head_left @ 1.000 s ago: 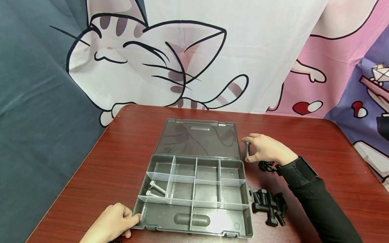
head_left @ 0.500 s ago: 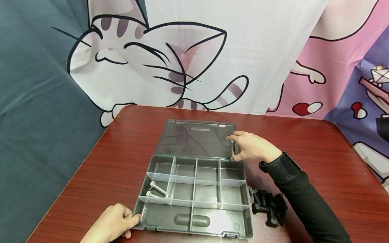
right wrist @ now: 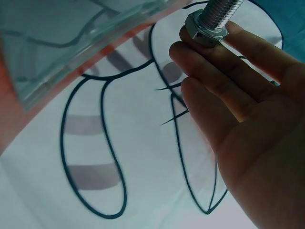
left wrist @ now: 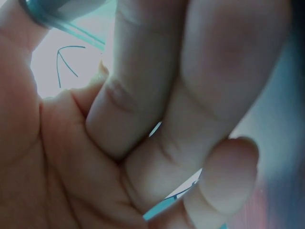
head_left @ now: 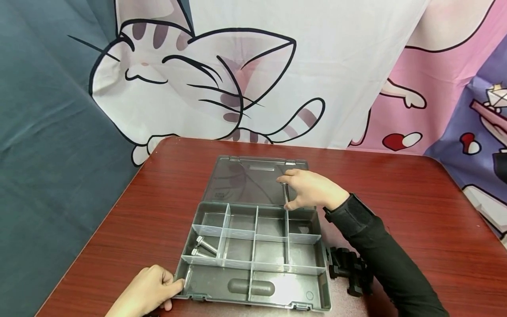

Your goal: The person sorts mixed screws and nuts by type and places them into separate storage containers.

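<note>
My right hand [head_left: 310, 189] pinches a silver hex bolt [head_left: 285, 193] between thumb and fingertips, over the open lid near its hinge. In the right wrist view the hex head of the bolt [right wrist: 206, 29] sits against the fingertips, with the threaded shank rising out of frame. With thumb at the rim and fingers curled, my left hand [head_left: 144, 290] holds the front left corner of a grey plastic compartment box [head_left: 210, 275]. In the left wrist view the fingers [left wrist: 143, 71] fill most of the frame. Two silver bolts [head_left: 207, 245] lie in a left compartment of the box.
The box's translucent lid [head_left: 241, 180] lies folded back behind it. Several black bolts [head_left: 350, 268] are piled to the right of the box, partly behind the right sleeve [head_left: 390, 246]. A cartoon cat cloth [head_left: 166, 105] hangs behind the reddish-brown table [head_left: 158, 211].
My right hand has carried the silver bolt leftward from the table right of the box to over the lid. The sleeve now covers the small black parts behind the bolt pile. The left hand stays put.
</note>
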Demonstrator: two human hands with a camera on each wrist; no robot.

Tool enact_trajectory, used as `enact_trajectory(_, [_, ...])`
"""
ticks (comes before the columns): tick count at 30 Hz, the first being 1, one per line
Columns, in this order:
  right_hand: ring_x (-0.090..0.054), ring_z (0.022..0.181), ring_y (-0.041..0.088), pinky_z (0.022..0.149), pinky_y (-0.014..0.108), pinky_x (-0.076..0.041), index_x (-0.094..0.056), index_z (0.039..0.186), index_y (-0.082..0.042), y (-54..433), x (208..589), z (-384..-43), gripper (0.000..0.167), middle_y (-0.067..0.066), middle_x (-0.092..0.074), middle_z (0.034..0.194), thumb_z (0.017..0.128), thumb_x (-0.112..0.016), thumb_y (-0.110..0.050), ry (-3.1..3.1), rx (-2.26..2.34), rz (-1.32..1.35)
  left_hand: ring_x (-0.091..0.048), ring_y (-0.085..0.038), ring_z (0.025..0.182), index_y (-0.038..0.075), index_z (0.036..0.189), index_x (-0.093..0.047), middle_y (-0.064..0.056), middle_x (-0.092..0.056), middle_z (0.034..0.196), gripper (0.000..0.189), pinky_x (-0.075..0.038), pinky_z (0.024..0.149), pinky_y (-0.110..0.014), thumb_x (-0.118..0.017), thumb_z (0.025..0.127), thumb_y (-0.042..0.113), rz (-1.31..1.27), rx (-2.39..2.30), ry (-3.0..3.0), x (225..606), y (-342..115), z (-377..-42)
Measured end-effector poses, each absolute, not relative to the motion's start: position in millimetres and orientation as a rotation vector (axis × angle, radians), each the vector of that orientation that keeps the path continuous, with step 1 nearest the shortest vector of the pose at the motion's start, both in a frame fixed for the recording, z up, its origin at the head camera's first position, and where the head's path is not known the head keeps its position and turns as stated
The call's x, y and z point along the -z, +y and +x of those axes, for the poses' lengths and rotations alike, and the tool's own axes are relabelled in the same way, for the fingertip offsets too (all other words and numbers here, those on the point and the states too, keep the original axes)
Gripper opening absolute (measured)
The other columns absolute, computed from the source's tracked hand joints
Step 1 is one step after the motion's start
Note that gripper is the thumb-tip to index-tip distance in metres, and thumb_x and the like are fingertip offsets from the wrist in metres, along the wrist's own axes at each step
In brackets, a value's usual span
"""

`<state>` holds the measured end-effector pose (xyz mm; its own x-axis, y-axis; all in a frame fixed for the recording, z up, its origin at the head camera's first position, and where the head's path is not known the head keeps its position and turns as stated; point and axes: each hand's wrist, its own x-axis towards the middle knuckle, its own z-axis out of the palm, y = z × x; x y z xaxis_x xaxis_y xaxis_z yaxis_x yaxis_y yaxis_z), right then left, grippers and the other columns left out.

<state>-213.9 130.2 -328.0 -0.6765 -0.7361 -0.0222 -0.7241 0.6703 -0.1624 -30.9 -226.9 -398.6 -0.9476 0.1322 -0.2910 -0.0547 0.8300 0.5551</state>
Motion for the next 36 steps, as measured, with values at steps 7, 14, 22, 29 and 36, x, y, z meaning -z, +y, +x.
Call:
enact_trajectory(7, [-0.05,0.11,0.023,0.089,0.037,-0.04,-0.053,0.125,-0.005,107,319,-211,0.065,0.011,-0.052,0.122,0.071,-0.072,-0.037,2.765,0.154,-1.299,-0.044,-0.008,0.042,0.013,0.047,-0.046,0.011,-0.048,0.038,0.04,-0.032,0.044,-0.023,-0.062,0.08,0.029,0.073,-0.842,2.693,399,-227,-32])
enact_trajectory(14, [-0.053,0.103,0.021,0.085,0.033,-0.042,-0.053,0.125,-0.004,86,317,-205,0.066,0.009,-0.053,0.116,0.071,-0.073,-0.037,2.709,0.14,-1.413,-0.043,-0.007,0.043,0.011,0.047,-0.045,0.01,-0.049,0.039,0.042,-0.034,0.047,-0.023,-0.063,0.081,0.029,0.093,-0.878,2.677,399,-228,-32])
enact_trajectory(22, [-0.054,0.097,0.016,0.081,0.03,-0.043,-0.054,0.124,-0.006,68,320,-201,0.066,0.004,-0.054,0.11,0.07,-0.073,-0.038,2.695,0.147,-1.493,-0.043,-0.006,0.043,0.012,0.047,-0.046,0.01,-0.048,0.039,0.041,-0.033,0.047,-0.022,-0.063,0.08,0.029,0.085,-0.868,2.685,399,-228,-31])
enact_trajectory(29, [-0.053,0.097,0.013,0.082,0.026,-0.042,-0.054,0.125,-0.008,48,318,-196,0.065,0.001,-0.054,0.109,0.07,-0.073,-0.04,2.673,0.129,-1.543,-0.045,-0.005,0.045,0.011,0.047,-0.046,0.01,-0.048,0.039,0.041,-0.035,0.049,-0.022,-0.062,0.08,0.028,0.082,-0.873,2.694,398,-229,-31])
enact_trajectory(36, [-0.053,0.099,0.014,0.082,0.027,-0.042,-0.054,0.125,-0.009,29,320,-189,0.066,0.001,-0.054,0.109,0.069,-0.073,-0.041,2.638,0.08,-1.599,-0.046,-0.006,0.045,0.011,0.047,-0.045,0.009,-0.049,0.039,0.042,-0.035,0.049,-0.023,-0.062,0.081,0.029,0.069,-0.894,2.67,399,-229,-31])
